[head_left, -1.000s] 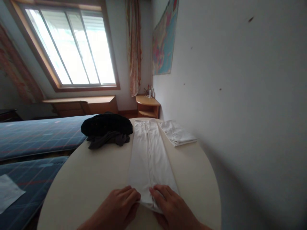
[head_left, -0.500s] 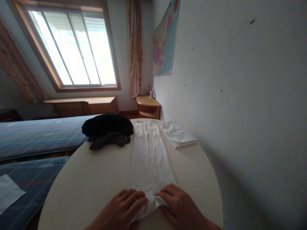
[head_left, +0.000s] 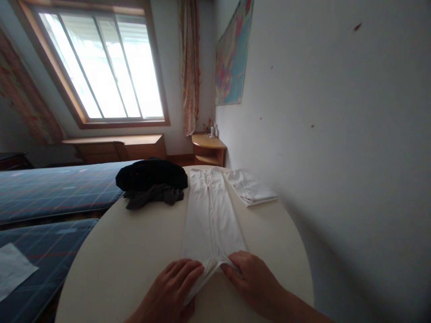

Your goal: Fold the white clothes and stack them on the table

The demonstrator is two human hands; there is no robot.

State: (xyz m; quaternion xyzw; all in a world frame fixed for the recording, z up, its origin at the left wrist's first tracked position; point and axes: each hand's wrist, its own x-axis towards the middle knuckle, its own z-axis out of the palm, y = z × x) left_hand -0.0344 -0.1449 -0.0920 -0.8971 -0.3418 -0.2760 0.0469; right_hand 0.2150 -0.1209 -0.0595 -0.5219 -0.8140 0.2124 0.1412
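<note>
A long white garment (head_left: 210, 211) lies stretched down the middle of a round cream table (head_left: 134, 251), running away from me. My left hand (head_left: 171, 289) grips its near left corner, with the cloth bunched under the fingers. My right hand (head_left: 251, 280) pinches the near right corner, and the hem between the two hands is lifted and creased.
A heap of black and grey clothing (head_left: 151, 181) sits on the table's far left. A folded white cloth (head_left: 251, 188) lies at the far right by the wall (head_left: 336, 134). Blue plaid beds (head_left: 50, 188) stand to the left; a wooden corner shelf (head_left: 207, 148) stands beyond the table.
Both hands have drawn the near hem of the white garment forward, away from me, so its end is now bunched and lifted between them instead of lying flat.
</note>
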